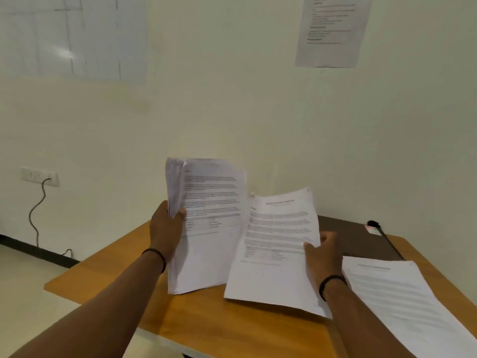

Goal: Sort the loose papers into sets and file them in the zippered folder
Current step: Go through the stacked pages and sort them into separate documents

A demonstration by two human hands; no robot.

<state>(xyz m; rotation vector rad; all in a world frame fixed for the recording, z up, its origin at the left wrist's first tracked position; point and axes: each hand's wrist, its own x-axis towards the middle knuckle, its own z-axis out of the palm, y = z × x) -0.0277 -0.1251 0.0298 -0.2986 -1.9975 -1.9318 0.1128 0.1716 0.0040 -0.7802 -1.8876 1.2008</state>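
My left hand (pixel 166 229) grips a thick stack of printed papers (pixel 209 223) by its left edge and holds it upright above the wooden table (pixel 111 275). A single printed sheet (pixel 273 249) is pinched at its right edge by my right hand (pixel 324 254) and tilts just right of the stack. A flat pile of papers (pixel 407 303) lies on the table at the right. The dark brown zippered folder (pixel 361 241) lies flat at the table's far right, partly hidden behind the sheet and my right hand.
The table stands against a cream wall. A black pen-like object (pixel 382 232) lies along the folder's right edge. A notice (pixel 333 29) and a whiteboard sheet (pixel 72 34) hang on the wall. A socket with a cable (pixel 38 177) is at the left.
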